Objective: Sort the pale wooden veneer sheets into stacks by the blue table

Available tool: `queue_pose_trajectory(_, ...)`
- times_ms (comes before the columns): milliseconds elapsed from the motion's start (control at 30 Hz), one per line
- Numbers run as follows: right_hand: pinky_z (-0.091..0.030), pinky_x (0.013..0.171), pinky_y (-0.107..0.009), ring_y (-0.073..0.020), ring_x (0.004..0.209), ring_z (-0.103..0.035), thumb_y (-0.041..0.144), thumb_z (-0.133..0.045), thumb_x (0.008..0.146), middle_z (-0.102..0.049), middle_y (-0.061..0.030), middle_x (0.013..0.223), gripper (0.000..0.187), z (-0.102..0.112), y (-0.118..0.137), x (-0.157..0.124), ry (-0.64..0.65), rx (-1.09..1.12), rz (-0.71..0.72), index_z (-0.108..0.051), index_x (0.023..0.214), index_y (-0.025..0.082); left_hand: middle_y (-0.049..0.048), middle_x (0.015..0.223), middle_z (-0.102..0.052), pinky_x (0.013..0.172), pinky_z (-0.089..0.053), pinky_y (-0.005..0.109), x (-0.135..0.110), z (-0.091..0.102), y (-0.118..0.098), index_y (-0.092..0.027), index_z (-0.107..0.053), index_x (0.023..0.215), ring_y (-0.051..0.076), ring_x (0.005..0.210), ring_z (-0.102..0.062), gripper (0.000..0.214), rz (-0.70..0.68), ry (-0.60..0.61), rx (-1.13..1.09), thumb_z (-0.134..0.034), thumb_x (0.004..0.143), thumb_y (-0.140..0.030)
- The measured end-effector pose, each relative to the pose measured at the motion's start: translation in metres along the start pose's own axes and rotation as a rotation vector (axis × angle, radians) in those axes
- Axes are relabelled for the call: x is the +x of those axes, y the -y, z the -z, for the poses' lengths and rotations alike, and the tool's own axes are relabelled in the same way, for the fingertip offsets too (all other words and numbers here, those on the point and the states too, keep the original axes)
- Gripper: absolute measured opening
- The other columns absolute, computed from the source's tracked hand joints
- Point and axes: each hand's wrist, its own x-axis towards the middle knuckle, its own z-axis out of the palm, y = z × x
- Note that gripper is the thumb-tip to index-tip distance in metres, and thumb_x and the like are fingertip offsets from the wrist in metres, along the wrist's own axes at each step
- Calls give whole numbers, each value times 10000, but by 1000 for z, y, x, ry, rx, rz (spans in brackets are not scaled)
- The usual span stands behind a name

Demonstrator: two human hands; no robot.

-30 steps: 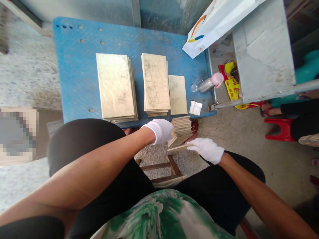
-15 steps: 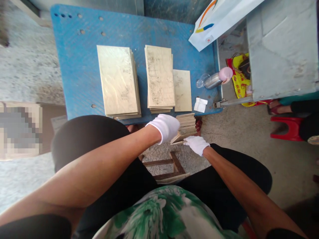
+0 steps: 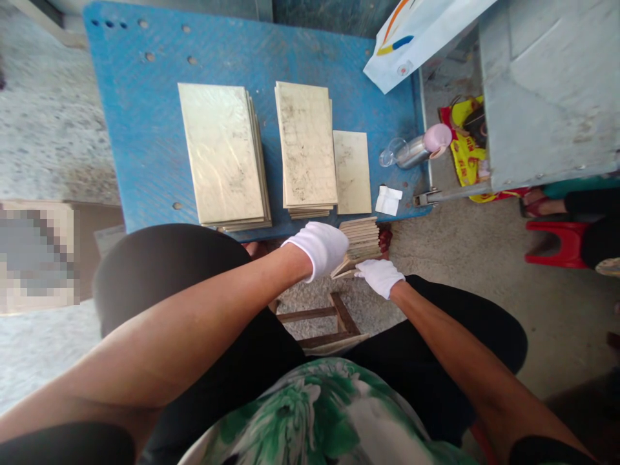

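Note:
A row of thin cream boards [image 3: 361,237] stands on edge just below the table's front edge, between my knees. My left hand [image 3: 320,250], in a white glove, is at the left end of the row, seen from the back; its fingers are hidden. My right hand [image 3: 380,278], also white-gloved, has its fingers closed at the right end of the nearest thin board [image 3: 345,274]. That board leans close against the row. Above, on the table, sit a wide stack of boards [image 3: 225,155], a narrower stack [image 3: 307,145] and a lower, smaller board [image 3: 352,173].
The blue table [image 3: 145,129] has holes near its edges. Toward its right are a steel flask with a pink lid [image 3: 416,150], a folded white paper [image 3: 388,200] and a white bag [image 3: 411,45]. A wooden frame [image 3: 334,316] is below my hands. A red stool [image 3: 555,244] stands right.
The nearest board has moved up, closer against the row, with my right hand. My left hand stays nearly in place. The view has shifted slightly.

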Motion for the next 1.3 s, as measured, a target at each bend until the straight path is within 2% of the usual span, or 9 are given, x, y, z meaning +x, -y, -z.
queue_pose_trajectory(267,-485,939,-348,-267,1120,-656,403,-428,1014,-685,-129,1247,409,5,0,-10,-75,14,-17,-652,1285,194,250,1116,-709,828,-547,486,-1,-1,-1,-17,-647,1192,407,1049,-685,343,-9,-18,-18,-466,947,-174)
queue_pose_trajectory(433,-436,1067,-312,-220,1211,-617,379,-418,1016,-658,-78,1326,400,19,-8,-17,-299,257,9,-675,1272,210,245,1088,-718,807,-554,492,-3,1,-3,-28,-645,1185,397,1011,-700,329,-19,-22,-33,-489,919,-143)
queue_pose_trajectory(500,-427,1078,-308,-216,1212,-615,388,-405,1018,-657,-72,1328,409,34,-8,-12,-435,326,-55,-677,1267,211,249,1086,-717,800,-556,499,-2,-1,-4,-25,-646,1179,404,1014,-700,327,-20,-34,-25,-480,912,-114)
queue_pose_trajectory(600,-458,1034,-376,-268,1191,-618,500,-428,994,-645,-92,1332,491,67,-6,9,-563,364,-284,-593,1363,222,253,1098,-713,790,-562,507,1,-7,-5,-20,-651,1171,414,1017,-700,322,-24,-25,-32,-485,905,-95)
queue_pose_trajectory(667,-472,997,-428,-322,1189,-607,614,-482,934,-622,-146,1339,683,91,-2,28,-582,384,-401,-470,1462,181,255,1106,-711,791,-563,522,5,-11,-5,-23,-660,1158,421,1016,-700,313,-31,1,-32,-501,895,-84)
queue_pose_trajectory(733,-476,977,-450,-363,1204,-583,690,-542,859,-595,-210,1333,900,110,4,51,-589,398,-443,-353,1514,103,258,1106,-710,792,-563,530,8,-13,-5,-26,-670,1139,424,1014,-700,304,-35,23,-17,-514,881,-66)
queue_pose_trajectory(867,-469,972,-465,-395,1223,-538,743,-658,716,-530,-270,1325,1161,124,20,94,-570,415,-524,-243,1537,36,266,1085,-709,795,-565,502,9,-13,-6,-17,-684,1107,414,1020,-701,299,-5,34,-29,-496,878,-50)
queue_pose_trajectory(1100,-439,982,-523,-423,1299,-428,706,-745,610,-367,-307,1428,1233,117,29,132,-558,455,-701,-243,1546,80,264,1087,-699,777,-566,472,7,-5,-5,-5,-637,1192,409,1020,-701,383,41,16,-40,-403,889,-22)
queue_pose_trajectory(1300,-468,941,-478,-389,1224,-505,661,-806,534,-438,-268,1320,1325,126,25,135,-521,494,-738,-193,1557,84,261,1078,-694,771,-563,467,4,-2,-7,-2,-629,1195,405,1014,-700,393,54,34,-39,-346,923,-28)
